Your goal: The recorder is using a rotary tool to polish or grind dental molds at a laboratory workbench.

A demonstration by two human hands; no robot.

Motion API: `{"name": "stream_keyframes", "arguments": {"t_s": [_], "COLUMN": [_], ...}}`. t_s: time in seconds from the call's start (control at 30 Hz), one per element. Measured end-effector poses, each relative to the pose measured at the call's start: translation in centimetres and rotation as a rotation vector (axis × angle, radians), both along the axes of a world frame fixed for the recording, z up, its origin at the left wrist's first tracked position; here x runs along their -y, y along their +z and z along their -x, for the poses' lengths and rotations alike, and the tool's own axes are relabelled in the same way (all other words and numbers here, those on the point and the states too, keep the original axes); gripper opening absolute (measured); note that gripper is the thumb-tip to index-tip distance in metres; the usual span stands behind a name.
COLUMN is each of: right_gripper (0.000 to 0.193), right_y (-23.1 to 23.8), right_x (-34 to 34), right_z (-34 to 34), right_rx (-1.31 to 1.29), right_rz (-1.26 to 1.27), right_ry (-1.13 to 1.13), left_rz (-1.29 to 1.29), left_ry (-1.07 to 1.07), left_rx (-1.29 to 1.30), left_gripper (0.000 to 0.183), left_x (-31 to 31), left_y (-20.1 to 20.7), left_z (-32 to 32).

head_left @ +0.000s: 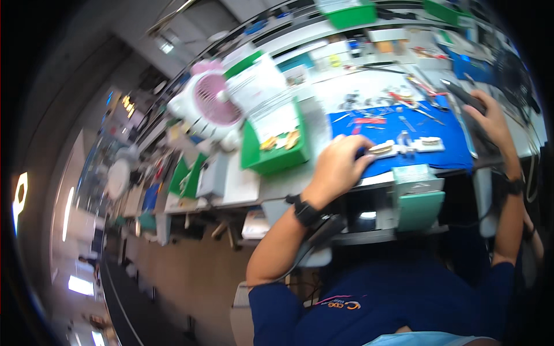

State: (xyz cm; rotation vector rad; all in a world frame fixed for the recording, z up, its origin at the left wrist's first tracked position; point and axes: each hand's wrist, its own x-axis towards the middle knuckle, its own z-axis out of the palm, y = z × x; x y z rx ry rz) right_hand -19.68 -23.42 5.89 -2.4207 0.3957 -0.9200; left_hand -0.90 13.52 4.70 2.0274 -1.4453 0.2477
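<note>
My left hand point(337, 167) rests at the near left edge of a blue mat point(453, 157). Its thumb and fingertips close on the left end of a small white part point(382, 150). Beside that part are a small clear-grey piece point(405, 141) and another white part point(430, 144). At the mat's right, my right hand point(491, 118) is closed round a long dark handheld tool point(461, 95), blurred, its exact kind unclear. Farther back on the mat lie red pieces point(370, 121), tweezers-like slim tools and red-handled pliers point(422, 87).
Left of the mat is a green bin point(276, 164) with yellowish pieces and paper sheets; behind it stands a white-and-pink fan point(216, 101). A pale teal box point(418, 205) sits at the bench's front edge. Green bins point(349, 14) line the back shelf; cables hang at right.
</note>
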Motion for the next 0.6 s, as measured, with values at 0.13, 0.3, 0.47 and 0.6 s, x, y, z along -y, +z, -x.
{"name": "stream_keyframes", "arguments": {"t_s": [0.13,0.3,0.47,0.6], "right_gripper": [0.022,0.02,0.024,0.022], "right_y": [-0.4,-1.3,-2.6,-0.6], "right_x": [1.9,3.8,2.7,-1.6], "right_z": [-0.1,-0.2,-0.9,-0.8], "right_rx": [-0.057,-0.08,0.054,0.065], "right_rz": [-0.059,0.071,0.074,-0.068], "right_ry": [0.087,-0.02,-0.081,-0.18], "left_rz": [0.022,0.067,0.107,0.123], "left_ry": [0.01,0.003,0.01,0.006], "left_rx": [-0.052,-0.044,-0.063,-0.065], "left_gripper": [0.018,0.019,0.018,0.015], "left_x": [-0.3,-0.3,-0.3,0.2], "left_y": [-0.4,-0.8,-1.6,-2.5], "left_z": [0.0,-0.1,-0.3,-0.9]}}
